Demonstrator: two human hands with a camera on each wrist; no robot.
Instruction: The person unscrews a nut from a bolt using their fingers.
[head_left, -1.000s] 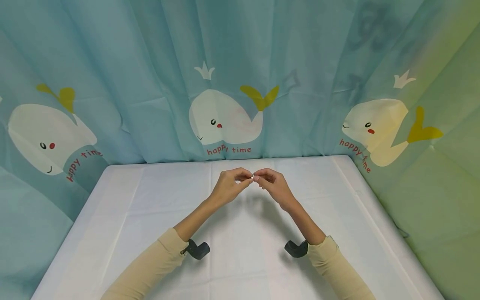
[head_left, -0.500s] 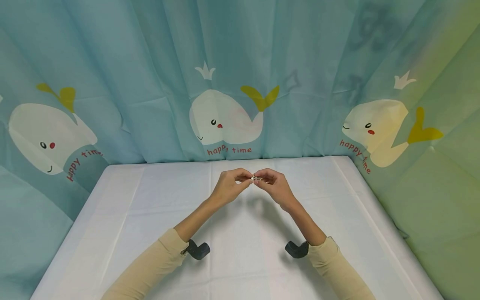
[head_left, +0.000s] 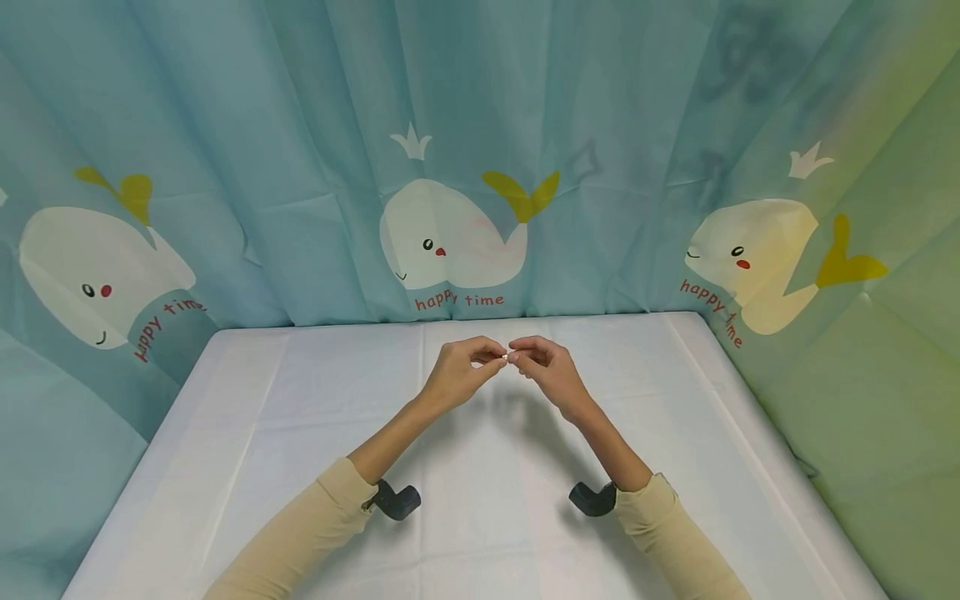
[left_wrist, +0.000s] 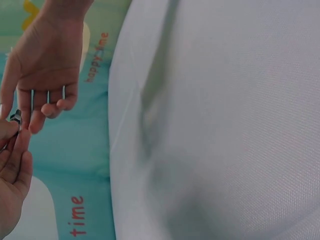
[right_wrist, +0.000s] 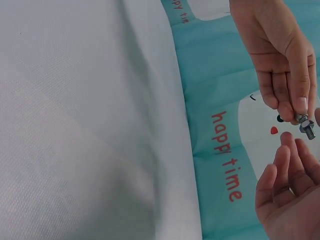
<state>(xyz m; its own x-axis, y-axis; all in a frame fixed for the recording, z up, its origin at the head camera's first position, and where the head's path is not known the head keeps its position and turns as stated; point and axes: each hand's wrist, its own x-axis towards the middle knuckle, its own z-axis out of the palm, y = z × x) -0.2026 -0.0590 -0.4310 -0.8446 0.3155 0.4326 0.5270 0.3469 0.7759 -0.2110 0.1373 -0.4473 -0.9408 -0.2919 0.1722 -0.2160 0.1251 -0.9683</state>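
My left hand (head_left: 459,371) pinches a small metal bolt (right_wrist: 309,131) between thumb and fingertips, above the far part of the table. In the right wrist view a nut (right_wrist: 304,122) sits on the bolt, and its threaded end sticks out toward my other hand. My right hand (head_left: 549,368) faces it, thumb and fingers spread either side of the bolt end. Whether its fingertips touch the metal cannot be told. The left wrist view shows the right hand (left_wrist: 47,60) above, the bolt (left_wrist: 16,118) at the meeting fingertips, and the left hand (left_wrist: 11,185) below, partly cut off.
A white-covered table (head_left: 480,500) lies below both hands. Blue-green curtains (head_left: 300,250) printed with whales surround its back and sides. Black camera mounts stick out at the left wrist (head_left: 397,500) and right wrist (head_left: 592,499).
Half a second ago the right fingers were parted with more of the bolt showing; now the right thumb and fingers cover it more, much as one second ago. The left hand keeps its place.
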